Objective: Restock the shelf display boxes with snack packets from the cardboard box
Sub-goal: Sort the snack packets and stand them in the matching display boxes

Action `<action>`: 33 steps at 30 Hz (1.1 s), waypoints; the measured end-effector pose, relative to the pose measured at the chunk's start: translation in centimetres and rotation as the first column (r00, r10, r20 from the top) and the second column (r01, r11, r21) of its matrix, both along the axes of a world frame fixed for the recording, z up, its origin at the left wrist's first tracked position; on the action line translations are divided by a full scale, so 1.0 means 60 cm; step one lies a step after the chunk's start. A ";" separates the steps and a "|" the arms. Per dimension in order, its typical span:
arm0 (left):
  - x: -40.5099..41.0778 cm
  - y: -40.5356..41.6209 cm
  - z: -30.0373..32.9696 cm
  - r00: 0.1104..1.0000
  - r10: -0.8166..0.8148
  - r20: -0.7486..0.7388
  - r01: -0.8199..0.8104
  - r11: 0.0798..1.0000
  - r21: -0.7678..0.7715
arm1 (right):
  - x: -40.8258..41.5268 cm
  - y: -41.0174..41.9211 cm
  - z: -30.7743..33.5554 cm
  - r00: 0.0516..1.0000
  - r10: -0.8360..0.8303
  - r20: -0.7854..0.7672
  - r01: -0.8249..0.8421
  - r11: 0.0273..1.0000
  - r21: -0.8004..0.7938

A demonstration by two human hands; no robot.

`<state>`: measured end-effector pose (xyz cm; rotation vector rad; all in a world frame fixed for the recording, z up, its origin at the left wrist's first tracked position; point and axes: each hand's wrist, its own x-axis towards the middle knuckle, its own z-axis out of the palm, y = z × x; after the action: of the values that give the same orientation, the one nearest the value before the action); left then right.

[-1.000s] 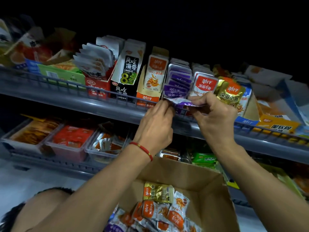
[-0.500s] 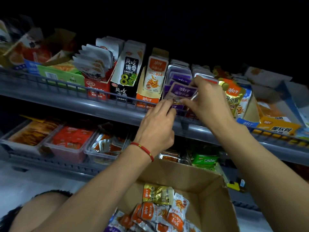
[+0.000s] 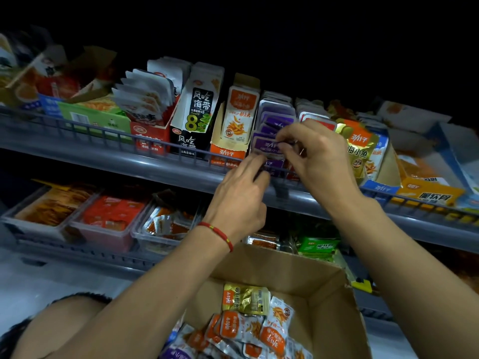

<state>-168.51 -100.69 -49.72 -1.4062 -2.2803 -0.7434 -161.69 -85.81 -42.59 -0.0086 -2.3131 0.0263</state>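
Note:
A purple snack packet [image 3: 267, 146] stands at the front of the row of purple packets [image 3: 276, 117] in a display box on the upper shelf. My right hand [image 3: 318, 156] pinches its upper right edge. My left hand [image 3: 241, 198], with a red bracelet at the wrist, has its fingers curled against the packet's lower edge at the shelf rail. The cardboard box [image 3: 329, 301] sits below my arms, with orange, gold and purple packets [image 3: 254, 325] loose inside.
An orange display box [image 3: 232, 125], a black-and-white box [image 3: 193, 117] and a red box [image 3: 150, 141] stand left of the purple row. Gold packets [image 3: 360, 149] and blue and orange boxes stand to the right. Clear tubs [image 3: 103, 218] fill the lower shelf behind a grey rail [image 3: 103, 141].
The purple packet went from flat in front of the shelf rail to upright in the front of the purple row. My right hand rose with it; my left hand shifted slightly right.

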 end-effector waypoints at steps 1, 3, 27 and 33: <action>-0.001 -0.002 -0.003 1.000 -0.004 -0.003 0.004 1.000 -0.005 | 0.003 0.000 -0.004 1.000 0.009 0.006 -0.009 1.000 0.000; 0.000 -0.005 -0.009 1.000 0.000 0.005 0.000 1.000 0.005 | 0.007 0.001 -0.010 0.999 0.020 0.025 -0.020 1.000 -0.013; 0.038 -0.104 -0.224 0.840 0.267 0.472 0.421 0.228 -0.878 | 0.181 -0.059 -0.342 0.236 0.165 0.958 -0.044 0.986 -0.159; 0.077 -0.114 -0.253 0.894 0.270 0.359 0.386 -0.055 -0.921 | 0.180 -0.064 -0.355 0.181 0.166 0.970 -0.089 0.984 -0.152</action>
<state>-163.88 -107.53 -64.92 -1.9371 -3.3012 1.3217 -150.89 -89.66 -63.88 0.2094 -3.6798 0.2565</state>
